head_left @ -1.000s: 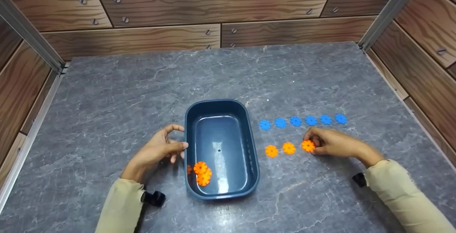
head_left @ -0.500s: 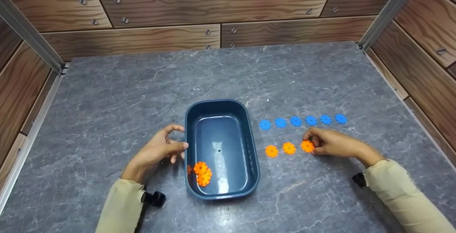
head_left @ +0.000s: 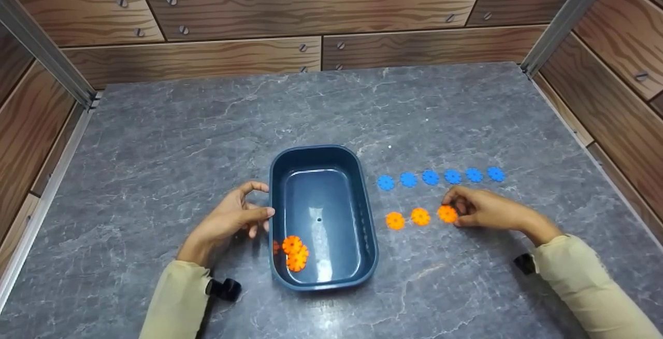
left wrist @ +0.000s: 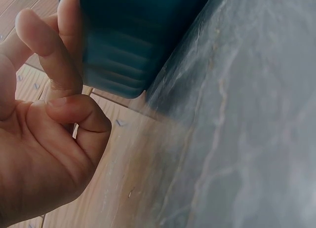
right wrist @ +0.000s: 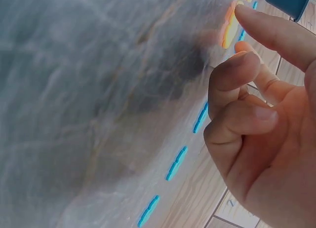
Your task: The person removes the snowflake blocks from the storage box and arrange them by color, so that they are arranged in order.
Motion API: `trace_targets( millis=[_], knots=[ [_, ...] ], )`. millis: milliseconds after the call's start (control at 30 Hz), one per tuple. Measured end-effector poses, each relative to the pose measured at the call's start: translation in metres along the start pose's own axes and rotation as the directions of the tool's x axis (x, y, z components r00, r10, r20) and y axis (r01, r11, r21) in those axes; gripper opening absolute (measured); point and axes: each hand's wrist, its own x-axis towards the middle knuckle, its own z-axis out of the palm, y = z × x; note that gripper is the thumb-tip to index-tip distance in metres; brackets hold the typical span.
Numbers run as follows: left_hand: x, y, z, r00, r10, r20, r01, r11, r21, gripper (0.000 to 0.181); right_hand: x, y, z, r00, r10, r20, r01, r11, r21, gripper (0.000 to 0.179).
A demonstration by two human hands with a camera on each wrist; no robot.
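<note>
A dark blue rectangular tub stands mid-table in the head view. My left hand holds its left rim, the thumb on the edge and the other fingers along the outer wall. Inside the tub, at its near left, lies a small cluster of orange flower-shaped discs. Right of the tub, my right hand pinches an orange flower-shaped disc between thumb and forefinger, at or very near the table surface. That disc forms a row with two other orange discs. In the right wrist view the pinched disc is seen nearly edge-on.
Beyond the orange row runs a line of several blue flower-shaped discs, close past my right fingers. Grey marbled tabletop surrounds everything. Wood-patterned walls rise at the back and both sides, with metal posts in the corners.
</note>
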Motion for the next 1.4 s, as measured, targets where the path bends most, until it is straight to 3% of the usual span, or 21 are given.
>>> trace_targets(
  millis=[400, 667, 1067, 1300, 1400],
  knots=[
    [-0.001, -0.003, 0.0, 1.0, 0.003, 0.006, -0.003, 0.999, -0.034, 0.052, -0.002, -0.015, -0.003, 1.0, 0.013, -0.018, -0.014, 1.0, -0.021, 0.033],
    [-0.001, -0.002, 0.001, 1.0, -0.005, 0.001, 0.005, 1.0, -0.028, 0.053, 0.0, -0.031, -0.003, 1.0, 0.001, -0.014, 0.0, 0.998, 0.06, 0.04],
    [-0.002, -0.001, 0.0, 1.0, 0.008, 0.013, -0.007, 0.999, -0.035, 0.049, 0.016, -0.069, 0.003, 0.989, -0.149, -0.013, 0.149, 0.973, 0.179, 0.04],
    [-0.001, 0.0, 0.0, 1.0, 0.0, 0.008, 0.0, 1.0, 0.001, 0.052, 0.029, -0.096, 0.009, 0.975, -0.22, -0.01, 0.213, 0.93, 0.299, 0.04],
    [-0.001, 0.0, -0.001, 1.0, -0.008, 0.004, 0.008, 1.0, 0.005, 0.053, 0.036, -0.106, 0.013, 0.972, -0.234, -0.006, 0.225, 0.928, 0.297, 0.04]
  ],
)
